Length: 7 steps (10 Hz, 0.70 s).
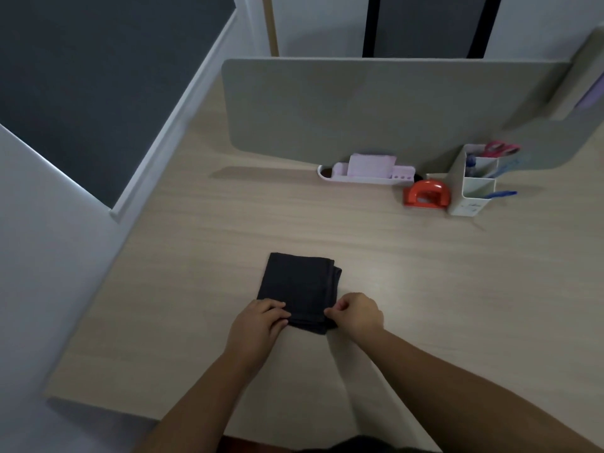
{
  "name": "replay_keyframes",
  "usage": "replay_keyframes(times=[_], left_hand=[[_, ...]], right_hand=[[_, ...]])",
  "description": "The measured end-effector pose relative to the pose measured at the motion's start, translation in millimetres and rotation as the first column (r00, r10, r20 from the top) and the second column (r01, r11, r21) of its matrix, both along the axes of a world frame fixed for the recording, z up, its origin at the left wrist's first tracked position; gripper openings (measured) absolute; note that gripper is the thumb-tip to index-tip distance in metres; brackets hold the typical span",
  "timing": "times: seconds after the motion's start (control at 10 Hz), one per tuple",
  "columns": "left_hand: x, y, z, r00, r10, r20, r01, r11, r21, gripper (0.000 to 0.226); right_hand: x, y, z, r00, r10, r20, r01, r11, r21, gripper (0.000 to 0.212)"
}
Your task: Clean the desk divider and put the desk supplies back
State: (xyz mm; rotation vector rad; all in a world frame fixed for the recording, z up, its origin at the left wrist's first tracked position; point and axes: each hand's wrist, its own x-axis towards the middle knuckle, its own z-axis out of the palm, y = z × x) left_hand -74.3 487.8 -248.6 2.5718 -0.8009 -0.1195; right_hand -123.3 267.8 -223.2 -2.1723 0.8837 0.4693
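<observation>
A folded dark grey cloth [299, 286] lies flat on the light wood desk [425, 273], near the front. My left hand [258, 325] pinches its near left corner and my right hand [356, 313] pinches its near right corner. The grey desk divider [376, 106] stands upright along the back of the desk. At its foot lie a white tray with a pink holder [367, 171], a red hole punch [426, 194] and a white pen organiser [474, 181] with pens and pink scissors.
A second divider panel [581, 103] stands at the right, meeting the back one at the corner. The desk's left edge [108, 276] runs diagonally beside a white wall with a dark panel.
</observation>
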Motion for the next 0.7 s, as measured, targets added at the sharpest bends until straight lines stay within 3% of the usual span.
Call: replay_keyframes(times=[0.1, 0.2, 0.3, 0.4, 0.5, 0.6, 0.7], left_hand=[[-5.5, -3.0, 0.9, 1.0, 0.015, 0.001, -0.015, 1.0, -0.024, 0.012], [-10.7, -3.0, 2.6, 1.0, 0.013, 0.018, -0.013, 1.0, -0.018, 0.015], [-14.2, -5.1, 3.7, 1.0, 0.02, 0.018, -0.02, 1.0, -0.014, 0.016], [-13.0, -11.1, 7.0, 0.998, 0.07, -0.005, -0.07, 0.997, -0.013, 0.018], [-23.2, -20.3, 11.2, 0.999, 0.042, -0.004, -0.042, 0.999, -0.023, 0.025], [-42.6, -30.7, 13.0, 0.994, -0.095, -0.046, 0.093, 0.995, -0.044, 0.018], [-78.6, -33.3, 12.3, 0.948, -0.268, -0.17, 0.263, 0.963, -0.051, 0.014]], right_hand=[[-3.3, -2.6, 0.3, 0.998, 0.048, 0.03, -0.048, 0.998, -0.028, 0.022], [-12.0, -13.4, 2.9, 0.997, 0.02, 0.077, -0.025, 0.998, 0.063, 0.022], [-28.9, -30.3, 14.1, 0.982, -0.075, 0.172, 0.037, 0.976, 0.216, 0.015], [-45.2, -47.9, 37.5, 0.948, -0.247, 0.2, 0.132, 0.879, 0.459, 0.009], [-54.0, -76.4, 70.2, 0.909, -0.355, 0.218, 0.177, 0.802, 0.57, 0.008], [-60.5, -104.3, 127.3, 0.806, -0.443, 0.392, 0.071, 0.73, 0.68, 0.015], [-72.9, -133.1, 211.2, 0.556, -0.498, 0.666, -0.24, 0.671, 0.702, 0.033]])
